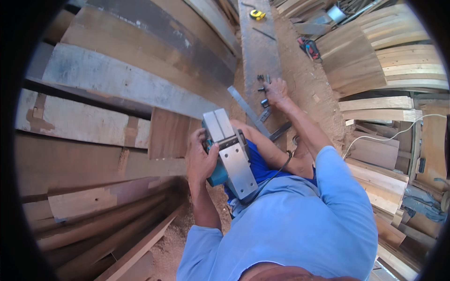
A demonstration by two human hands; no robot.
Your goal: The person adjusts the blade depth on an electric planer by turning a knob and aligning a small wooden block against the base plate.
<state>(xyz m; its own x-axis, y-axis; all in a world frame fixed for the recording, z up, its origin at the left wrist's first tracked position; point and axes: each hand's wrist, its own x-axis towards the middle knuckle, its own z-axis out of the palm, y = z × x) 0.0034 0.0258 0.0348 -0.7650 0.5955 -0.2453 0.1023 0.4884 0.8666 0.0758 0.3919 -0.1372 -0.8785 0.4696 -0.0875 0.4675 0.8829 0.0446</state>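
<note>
In my left hand [202, 158] is an electric planer [238, 169] with a teal body, its flat metal sole turned up toward me. The fingers wrap around its body, and the thumb lies along the side. My right hand [276, 92] is over the wooden plank, fingers curled down among small dark metal parts [261, 89]; what they grip is too small to make out. A short black cylindrical piece [265, 103] lies beside the wrist. Closer to my knee, a metal try square [248, 112] lies at a slant. A dark cord [281, 167] runs from the planer across my lap.
The long plank [255, 51] carries a yellow tape measure [257, 14] and a thin dark rod [264, 33]. A red and black power tool [310, 49] lies on the sawdust-covered ground [300, 75]. Stacked boards [117, 75] crowd the left; lighter timber [375, 103] lies right.
</note>
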